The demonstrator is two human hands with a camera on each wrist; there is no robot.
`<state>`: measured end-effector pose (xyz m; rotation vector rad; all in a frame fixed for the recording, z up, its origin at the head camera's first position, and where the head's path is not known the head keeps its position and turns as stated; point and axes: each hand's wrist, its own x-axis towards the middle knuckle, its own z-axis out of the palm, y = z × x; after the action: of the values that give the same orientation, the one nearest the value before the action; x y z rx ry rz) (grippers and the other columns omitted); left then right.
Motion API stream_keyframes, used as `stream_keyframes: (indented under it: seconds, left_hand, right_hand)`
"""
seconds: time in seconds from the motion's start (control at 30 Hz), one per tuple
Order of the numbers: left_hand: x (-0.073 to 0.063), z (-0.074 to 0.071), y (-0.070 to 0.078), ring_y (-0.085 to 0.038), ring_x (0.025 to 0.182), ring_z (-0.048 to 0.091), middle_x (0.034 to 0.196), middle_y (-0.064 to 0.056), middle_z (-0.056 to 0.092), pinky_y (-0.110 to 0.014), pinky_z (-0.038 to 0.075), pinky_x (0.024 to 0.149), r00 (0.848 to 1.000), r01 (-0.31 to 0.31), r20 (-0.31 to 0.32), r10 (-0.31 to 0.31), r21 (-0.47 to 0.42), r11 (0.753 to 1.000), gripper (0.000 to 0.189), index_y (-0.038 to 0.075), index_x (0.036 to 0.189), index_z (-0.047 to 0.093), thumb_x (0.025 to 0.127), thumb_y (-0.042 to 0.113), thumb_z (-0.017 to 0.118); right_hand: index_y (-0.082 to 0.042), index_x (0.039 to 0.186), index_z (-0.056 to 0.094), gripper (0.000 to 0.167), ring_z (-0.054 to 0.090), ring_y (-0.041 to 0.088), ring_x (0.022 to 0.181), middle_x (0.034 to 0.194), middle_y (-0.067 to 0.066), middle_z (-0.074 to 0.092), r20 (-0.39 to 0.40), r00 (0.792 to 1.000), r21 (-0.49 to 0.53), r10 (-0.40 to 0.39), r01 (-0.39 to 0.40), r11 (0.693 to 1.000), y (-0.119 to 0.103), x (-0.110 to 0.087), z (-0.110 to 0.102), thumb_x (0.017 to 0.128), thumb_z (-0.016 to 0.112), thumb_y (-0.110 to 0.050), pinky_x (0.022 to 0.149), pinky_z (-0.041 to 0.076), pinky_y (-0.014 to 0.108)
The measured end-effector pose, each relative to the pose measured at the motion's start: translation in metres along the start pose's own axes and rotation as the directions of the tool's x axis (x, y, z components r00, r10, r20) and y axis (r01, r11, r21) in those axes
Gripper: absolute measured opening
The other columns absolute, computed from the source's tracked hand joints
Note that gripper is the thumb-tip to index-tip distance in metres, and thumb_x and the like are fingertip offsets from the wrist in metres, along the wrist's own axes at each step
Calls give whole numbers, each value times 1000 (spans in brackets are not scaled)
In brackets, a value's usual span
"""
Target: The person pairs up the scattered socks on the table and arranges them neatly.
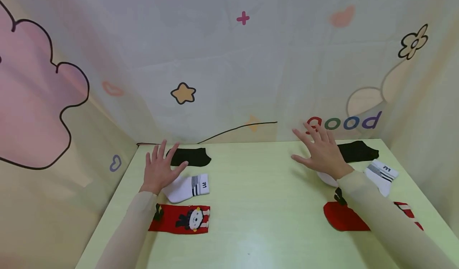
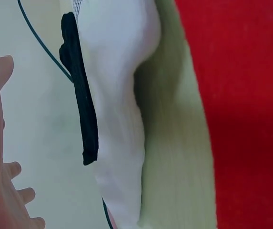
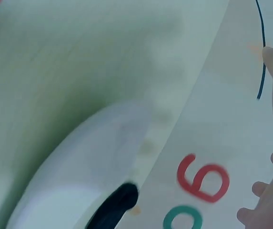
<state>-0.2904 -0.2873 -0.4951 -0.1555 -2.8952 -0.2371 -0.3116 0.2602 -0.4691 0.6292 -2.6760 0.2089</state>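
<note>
Fingers spread, my left hand [image 1: 158, 172] hovers over the left group of socks in the head view. Beneath and beside it lie a black sock [image 1: 191, 157], a white sock with dark stripes [image 1: 184, 188] and a red sock with a bear face [image 1: 183, 220]. My right hand [image 1: 322, 151], also with spread fingers, is above the right group. There a black sock [image 1: 359, 151], a striped white sock [image 1: 383, 176] and a red sock [image 1: 340, 217] lie partly hidden by the hand and forearm. In the left wrist view the white sock [image 2: 117, 95] fills the middle.
The socks lie on a pale table [image 1: 265, 213], three on each side. A printed curtain [image 1: 222, 61] hangs behind the table's back edge and along both sides, with the word good [image 1: 344, 122] at the right.
</note>
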Motion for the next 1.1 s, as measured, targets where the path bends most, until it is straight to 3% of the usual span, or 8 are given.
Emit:
stream_keyframes:
  seconds: [0.37,0.67,1.1]
  left_hand:
    - [8,0,-12,-52,150,18,168,-23,15,-71,11,118,998,61,22,-59,-78,995,83,25,164,27,96,63,55]
    - [12,-5,-17,-55,141,33,163,-28,23,-69,24,115,996,78,40,-73,-138,987,79,18,163,27,100,51,59]
    - [19,-1,-20,-55,139,37,160,-29,29,-70,30,111,994,89,73,-78,-165,982,76,14,162,28,101,48,58]
  right_hand:
    - [-21,160,35,87,30,52,144,162,21,31,28,996,70,-84,82,994,-46,38,20,89,71,-55,113,24,72]
    - [-20,161,34,86,35,48,143,162,18,34,54,988,141,-144,135,981,-86,68,36,91,70,-56,114,27,67]
    - [-19,160,37,80,37,44,144,161,18,36,102,975,262,-199,167,950,-136,104,51,94,68,-52,116,27,63]
